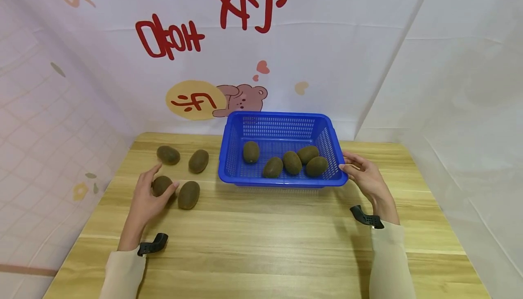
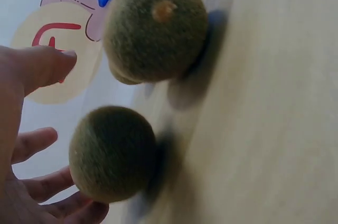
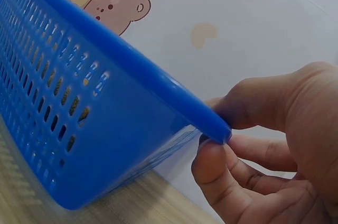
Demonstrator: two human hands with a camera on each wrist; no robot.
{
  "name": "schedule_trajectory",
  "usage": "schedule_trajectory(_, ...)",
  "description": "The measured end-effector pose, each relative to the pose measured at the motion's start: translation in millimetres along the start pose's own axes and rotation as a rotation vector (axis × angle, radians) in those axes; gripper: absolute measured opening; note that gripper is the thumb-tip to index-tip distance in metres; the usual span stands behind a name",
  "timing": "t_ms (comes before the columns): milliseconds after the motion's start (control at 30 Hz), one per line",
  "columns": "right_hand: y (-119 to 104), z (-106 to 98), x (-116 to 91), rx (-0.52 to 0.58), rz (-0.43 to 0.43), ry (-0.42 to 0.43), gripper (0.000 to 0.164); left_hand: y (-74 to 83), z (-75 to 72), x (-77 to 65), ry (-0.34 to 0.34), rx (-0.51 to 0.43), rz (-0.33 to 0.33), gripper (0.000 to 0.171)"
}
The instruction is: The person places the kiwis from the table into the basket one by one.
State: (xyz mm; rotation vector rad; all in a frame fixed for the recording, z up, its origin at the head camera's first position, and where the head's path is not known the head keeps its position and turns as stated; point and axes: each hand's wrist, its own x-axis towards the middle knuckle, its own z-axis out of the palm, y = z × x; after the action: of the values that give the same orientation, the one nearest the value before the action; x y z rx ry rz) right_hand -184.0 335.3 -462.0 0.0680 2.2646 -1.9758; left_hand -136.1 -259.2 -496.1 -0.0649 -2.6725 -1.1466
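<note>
My left hand (image 1: pixel 148 199) reaches around a brown kiwi (image 1: pixel 162 185) on the table's left side. In the left wrist view the fingers lie beside that kiwi (image 2: pixel 112 152), and the thumb stands apart from it. Close to its right lies another kiwi (image 1: pixel 189 195). Farther back are two more, a kiwi (image 1: pixel 168 155) and a kiwi (image 1: pixel 198 161). My right hand (image 1: pixel 365 176) pinches the right front corner of a blue plastic basket (image 1: pixel 282 182) between thumb and fingers, as the right wrist view shows at the rim (image 3: pixel 211 123).
Inside the basket lie several kiwis (image 1: pixel 292 162), mostly toward its front right. The wooden table (image 1: pixel 261 244) extends in front of it. Behind stands a white printed cloth (image 1: pixel 327 54) with red characters and a cartoon bear. Each wrist wears a black mount (image 1: pixel 154 244).
</note>
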Motion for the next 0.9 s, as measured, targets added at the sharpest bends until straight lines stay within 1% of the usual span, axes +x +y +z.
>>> schedule_trajectory(200,-0.6,0.1,-0.3,-0.022,0.006,0.004,0.067,-9.8,2.1,-7.7,0.017,0.039,0.033,0.064)
schedule_trajectory(367,-0.6,-0.4,-0.3,-0.025,0.009,0.002,0.066,-14.5,3.5,-9.1,0.018,0.045,0.027,0.060)
schedule_trajectory(567,-0.7,0.2,-0.5,0.020,0.021,-0.005,0.066,-13.1,2.1,-9.9,0.014,0.066,0.013,0.060)
schedule_trajectory(767,-1.2,0.3,-0.4,-0.013,0.022,-0.002,0.066,-9.0,-0.3,-10.4,0.026,0.052,-0.008,0.059)
schedule_trajectory(900,-1.4,-0.2,-0.3,-0.022,0.023,-0.001,0.066,-5.7,-1.8,-8.5,0.046,0.032,0.000,0.059)
